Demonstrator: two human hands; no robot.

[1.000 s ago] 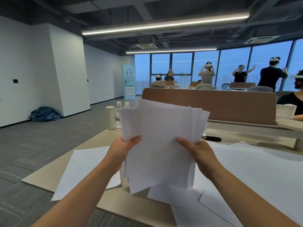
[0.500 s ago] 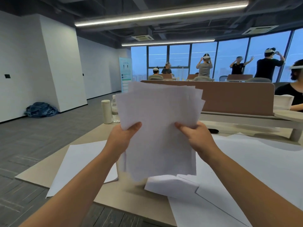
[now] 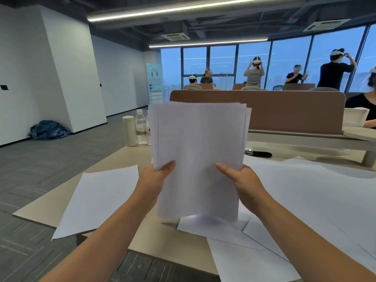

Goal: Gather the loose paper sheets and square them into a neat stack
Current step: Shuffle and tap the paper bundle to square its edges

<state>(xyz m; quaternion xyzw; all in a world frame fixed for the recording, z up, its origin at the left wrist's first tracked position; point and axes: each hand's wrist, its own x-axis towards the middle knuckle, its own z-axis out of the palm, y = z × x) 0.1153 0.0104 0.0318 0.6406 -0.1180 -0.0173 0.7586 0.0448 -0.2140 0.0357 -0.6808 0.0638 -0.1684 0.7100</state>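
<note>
Fingers of both hands lie hidden behind the paper, and only the thumbs show on the front: the left thumb (image 3: 167, 166) and the right thumb (image 3: 222, 168) each press onto the near face. So the left hand (image 3: 152, 182) grips the left edge of the stack of sheets (image 3: 199, 143) and the right hand (image 3: 244, 183) grips its right edge. The stack stands upright above the table (image 3: 122, 159), its top edges slightly fanned and uneven. Its lower edge is blurred, so whether it touches the table cannot be told. Loose sheets lie flat around it: one sheet (image 3: 101, 198) to the left and overlapping sheets (image 3: 305, 196) to the right and below. Further back stand a white cylinder (image 3: 129, 131) and water bottles (image 3: 140, 127), and a black object (image 3: 261, 154) lies before the brown partition (image 3: 289, 110).
</note>
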